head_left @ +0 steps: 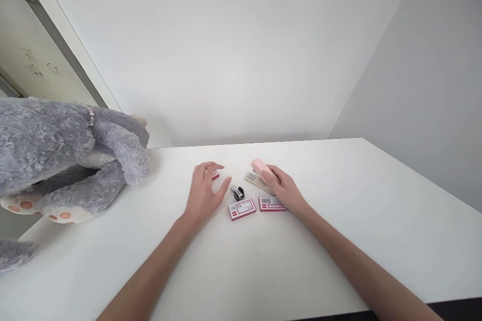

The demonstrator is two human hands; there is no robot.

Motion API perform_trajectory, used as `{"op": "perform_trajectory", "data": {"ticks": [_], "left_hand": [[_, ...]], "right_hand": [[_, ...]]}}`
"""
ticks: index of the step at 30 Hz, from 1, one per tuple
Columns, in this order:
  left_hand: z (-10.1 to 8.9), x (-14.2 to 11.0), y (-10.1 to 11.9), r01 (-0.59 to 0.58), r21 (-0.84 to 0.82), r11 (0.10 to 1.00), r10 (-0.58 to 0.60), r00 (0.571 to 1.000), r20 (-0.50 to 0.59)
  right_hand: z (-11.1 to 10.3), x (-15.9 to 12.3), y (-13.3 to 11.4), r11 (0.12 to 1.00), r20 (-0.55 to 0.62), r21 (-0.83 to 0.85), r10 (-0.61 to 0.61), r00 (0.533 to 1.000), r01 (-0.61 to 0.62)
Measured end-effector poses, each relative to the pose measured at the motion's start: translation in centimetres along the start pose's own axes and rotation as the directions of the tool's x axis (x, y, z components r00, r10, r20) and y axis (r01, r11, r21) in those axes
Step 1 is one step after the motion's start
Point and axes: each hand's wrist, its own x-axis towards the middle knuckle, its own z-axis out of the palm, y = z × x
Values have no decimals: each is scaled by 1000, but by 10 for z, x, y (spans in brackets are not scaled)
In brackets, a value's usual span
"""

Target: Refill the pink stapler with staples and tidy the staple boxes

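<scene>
My right hand [282, 185] is closed around a pink stapler [260, 165], tilted with its front end toward the back left. Just under it is a long cream piece [259, 182] with a dark printed label; whether the two are joined, I cannot tell. My left hand [205, 190] hovers with thumb and fingers apart and nothing between them. Partly hidden behind its fingers is a red-and-white box [216, 175]. Between my hands lies a black and silver staple remover [237, 192]. Nearer me are two staple boxes, one left [241, 208] and one right [271, 204], close to my right wrist.
A large grey plush toy [75, 160] leans over the left side of the white table [241, 271]. A white wall [241, 60] rises behind the table's back edge. On the right stands a grey wall [425, 70].
</scene>
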Motion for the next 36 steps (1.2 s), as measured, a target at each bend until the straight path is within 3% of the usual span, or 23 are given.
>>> {"op": "perform_trajectory", "data": {"ticks": [2, 5, 7, 9, 16, 22, 28, 31, 34, 36], "left_hand": [[2, -6, 21, -210, -106, 972, 221, 969, 108], [7, -14, 45, -423, -253, 870, 486, 821, 299], [9, -18, 53, -449, -293, 844, 535, 748, 394], [10, -19, 55, -426, -285, 859, 512, 727, 458], [13, -21, 48, -351, -301, 887, 459, 744, 486], [21, -25, 46, -297, -341, 892, 426, 804, 416], [18, -24, 43, -263, -367, 892, 415, 798, 436], [12, -21, 42, -169, -430, 887, 348, 856, 382], [6, -14, 41, -14, -474, 880, 166, 945, 282], [1, -7, 39, 86, -471, 878, 23, 975, 220]], "right_hand": [[0, 0, 0, 1000, -5, -10, -3, 1000, 3], [0, 0, 0, 1000, -5, -7, -15, 1000, 15], [0, -1, 0, 1000, 1, 5, -23, 1000, 23], [0, -1, 0, 1000, 5, 11, -25, 1000, 25], [0, -2, -2, 1000, -5, -9, -4, 1000, 4], [0, -4, -4, 998, -19, -55, 18, 1000, -19], [-1, -3, -1, 999, -15, -46, -1, 1000, 1], [-1, -4, -1, 999, -14, -35, -1, 1000, 0], [-1, -5, -2, 1000, -1, -15, 0, 1000, 0], [-2, -6, -3, 1000, 2, -12, 4, 1000, -4]]}}
